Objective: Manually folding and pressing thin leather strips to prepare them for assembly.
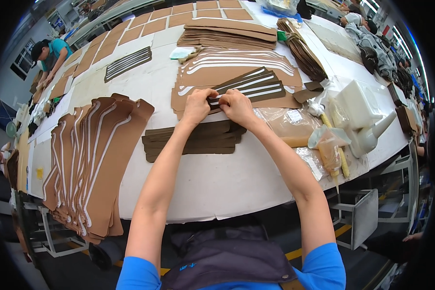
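In the middle of the table, my left hand [198, 105] and my right hand [235, 105] are close together with bent fingers. Both pinch the near left end of a dark brown strip with a white stripe, part of a fan of such strips [261, 88]. The fingers cover the pinched edge. Under the fan lie tan flat panels [222, 71] with curved white stripes. Nearer to me, partly beneath my wrists, sits a stack of plain dark brown strips [193, 141].
Overlapping striped tan panels [89, 164] hang over the table's left front edge. Behind are a tan panel pile [229, 35] and a striped dark piece [128, 63]. A white squeeze bottle [372, 135], a plastic jug [356, 104] and bags stand right. A co-worker [53, 55] leans in far left.
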`<state>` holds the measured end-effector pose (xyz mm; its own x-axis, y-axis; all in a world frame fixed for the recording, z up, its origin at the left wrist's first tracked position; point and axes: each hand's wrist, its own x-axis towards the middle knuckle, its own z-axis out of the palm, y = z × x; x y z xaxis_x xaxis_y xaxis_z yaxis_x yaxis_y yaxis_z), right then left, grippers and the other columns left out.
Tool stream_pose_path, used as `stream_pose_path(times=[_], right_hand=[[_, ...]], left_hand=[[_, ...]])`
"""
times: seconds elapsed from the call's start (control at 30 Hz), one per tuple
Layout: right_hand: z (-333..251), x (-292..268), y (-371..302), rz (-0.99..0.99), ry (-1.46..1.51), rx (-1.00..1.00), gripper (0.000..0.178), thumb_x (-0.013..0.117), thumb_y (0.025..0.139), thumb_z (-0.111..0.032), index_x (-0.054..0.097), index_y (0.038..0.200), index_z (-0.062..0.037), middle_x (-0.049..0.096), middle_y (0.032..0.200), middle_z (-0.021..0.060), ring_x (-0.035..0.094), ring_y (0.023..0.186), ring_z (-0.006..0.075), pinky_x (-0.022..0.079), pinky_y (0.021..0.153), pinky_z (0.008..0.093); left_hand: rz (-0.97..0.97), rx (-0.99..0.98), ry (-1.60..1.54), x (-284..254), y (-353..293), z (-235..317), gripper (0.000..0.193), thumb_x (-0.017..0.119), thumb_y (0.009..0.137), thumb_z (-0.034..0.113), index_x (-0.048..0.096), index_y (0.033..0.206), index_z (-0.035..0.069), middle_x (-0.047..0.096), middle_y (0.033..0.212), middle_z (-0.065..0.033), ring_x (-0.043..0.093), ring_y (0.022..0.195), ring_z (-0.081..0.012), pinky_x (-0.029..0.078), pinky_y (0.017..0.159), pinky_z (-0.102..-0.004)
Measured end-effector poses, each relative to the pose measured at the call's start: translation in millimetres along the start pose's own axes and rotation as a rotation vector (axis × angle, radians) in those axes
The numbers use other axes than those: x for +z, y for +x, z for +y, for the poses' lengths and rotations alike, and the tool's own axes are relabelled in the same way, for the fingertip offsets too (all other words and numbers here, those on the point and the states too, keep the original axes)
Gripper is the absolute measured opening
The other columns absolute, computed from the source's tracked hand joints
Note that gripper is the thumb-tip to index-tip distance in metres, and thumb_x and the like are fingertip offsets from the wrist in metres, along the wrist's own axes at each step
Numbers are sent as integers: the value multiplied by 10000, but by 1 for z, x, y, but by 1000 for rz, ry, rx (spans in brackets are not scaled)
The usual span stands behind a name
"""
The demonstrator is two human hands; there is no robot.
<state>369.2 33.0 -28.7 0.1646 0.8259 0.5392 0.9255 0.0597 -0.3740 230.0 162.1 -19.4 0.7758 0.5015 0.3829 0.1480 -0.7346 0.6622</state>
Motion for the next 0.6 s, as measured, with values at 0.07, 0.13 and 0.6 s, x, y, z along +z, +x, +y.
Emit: stream_pose_path(times=[0.07,0.13,0.6], right_hand=[[2,1,2,-49,126,241,57,684,852,-99,713,857,-50,664,930,121,653,997,341,545,845,481],[11,1,3,-40,111,254,80,690,873,-118,712,902,-46,669,932,136,652,999,348,540,866,478],[10,-308,-70,874,922,237,150,662,1025,-146,685,1137,-49,713,1009,24,662,885,134,536,803,313]], left_hand=[[-8,-6,-7,0,-2,-1,418,450,886,-83,757,1135,55,766,1076,-142,679,1077,-316,533,982,-418],[10,8,-6,1,0,0,432,437,890,-91,756,1142,58,765,1079,-146,681,1083,-318,535,979,-416],[278,362,449,11,-23,29,134,666,952,116,768,1030,80,722,1114,-101,578,1242,-295,433,1044,-441]])
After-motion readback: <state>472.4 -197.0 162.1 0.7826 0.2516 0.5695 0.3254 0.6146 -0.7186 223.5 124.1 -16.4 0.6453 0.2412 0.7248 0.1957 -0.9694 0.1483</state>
